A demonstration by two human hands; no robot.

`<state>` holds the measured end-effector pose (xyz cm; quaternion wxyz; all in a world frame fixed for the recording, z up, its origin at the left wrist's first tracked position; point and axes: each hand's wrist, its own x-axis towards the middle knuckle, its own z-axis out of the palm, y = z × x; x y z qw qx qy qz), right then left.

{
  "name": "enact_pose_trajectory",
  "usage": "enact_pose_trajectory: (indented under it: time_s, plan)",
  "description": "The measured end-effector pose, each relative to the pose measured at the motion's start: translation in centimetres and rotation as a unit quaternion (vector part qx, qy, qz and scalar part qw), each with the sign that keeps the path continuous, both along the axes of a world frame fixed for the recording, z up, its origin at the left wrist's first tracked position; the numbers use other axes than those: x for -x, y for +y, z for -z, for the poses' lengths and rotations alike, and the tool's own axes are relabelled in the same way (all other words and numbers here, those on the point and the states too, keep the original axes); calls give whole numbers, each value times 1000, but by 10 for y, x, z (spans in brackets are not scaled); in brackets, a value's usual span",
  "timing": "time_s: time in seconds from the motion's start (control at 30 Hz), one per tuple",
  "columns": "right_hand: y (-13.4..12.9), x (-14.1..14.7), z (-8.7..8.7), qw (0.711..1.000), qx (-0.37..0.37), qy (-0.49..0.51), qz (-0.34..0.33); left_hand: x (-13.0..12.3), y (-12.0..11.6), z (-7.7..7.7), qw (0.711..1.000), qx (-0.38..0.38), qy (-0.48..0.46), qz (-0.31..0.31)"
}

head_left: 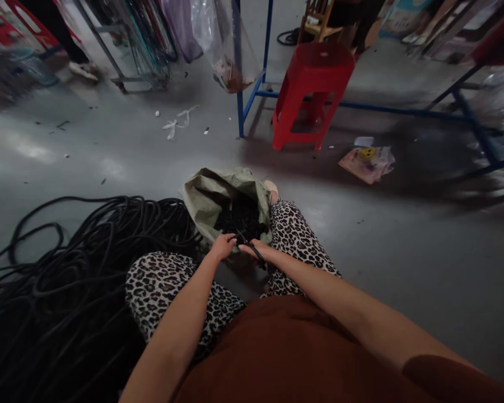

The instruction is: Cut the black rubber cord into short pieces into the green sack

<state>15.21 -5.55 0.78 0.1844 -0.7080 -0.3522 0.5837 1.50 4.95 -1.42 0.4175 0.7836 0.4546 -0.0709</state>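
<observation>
Both hands meet over the near rim of a green woven sack point(202, 197), which stands open between my knees. Small black pieces point(246, 215) fill its inside. My right hand point(260, 249) is closed around black-handled scissors point(254, 250), whose blades point forward and left toward the other hand. My left hand point(223, 247) is closed, fingertips pinched near the blades; what it grips is too small and dark to make out. Left of the sack, a big tangled heap of black cord or tubing point(109, 240) lies on the floor and reaches the sack's side.
Ahead stands a red plastic stool point(308, 95) by a blue metal frame point(240, 112) with a clear plastic bag point(231, 50) hanging on it. Printed plastic packaging point(367, 163) lies on the floor to the right. Another person's leg and shoe point(83, 69) show at upper left.
</observation>
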Motion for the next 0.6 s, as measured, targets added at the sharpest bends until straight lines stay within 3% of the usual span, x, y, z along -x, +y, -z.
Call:
enact_pose_trajectory:
  time_s: [0.17,0.4,0.6]
  plan:
    - [0,0,-2,1000,-6,-21,-16,1,1,3,1000,8,-6,14]
    - [-1,4,-1,1000,14,-11,14,0,0,7,1000,17,-11,-1]
    - [0,5,1,997,-5,-77,14,0,-1,8,1000,17,-1,-5]
